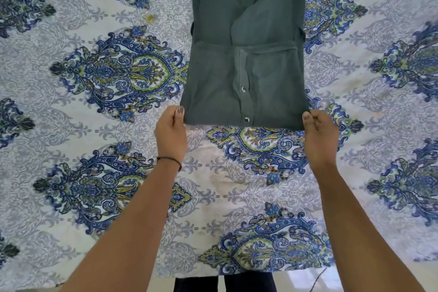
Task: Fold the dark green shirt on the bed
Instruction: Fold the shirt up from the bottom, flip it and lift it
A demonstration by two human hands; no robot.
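Green cotton snap-front shirt lies narrowed (sides folded in); left hand and right hand pinch its near corners. Next, judged: carry that edge toward the collar.

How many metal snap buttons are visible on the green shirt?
2, both on the placket of the dark green shirt: upper snap button, and lower snap button near the edge the hands hold. More may be hidden inside the folds.
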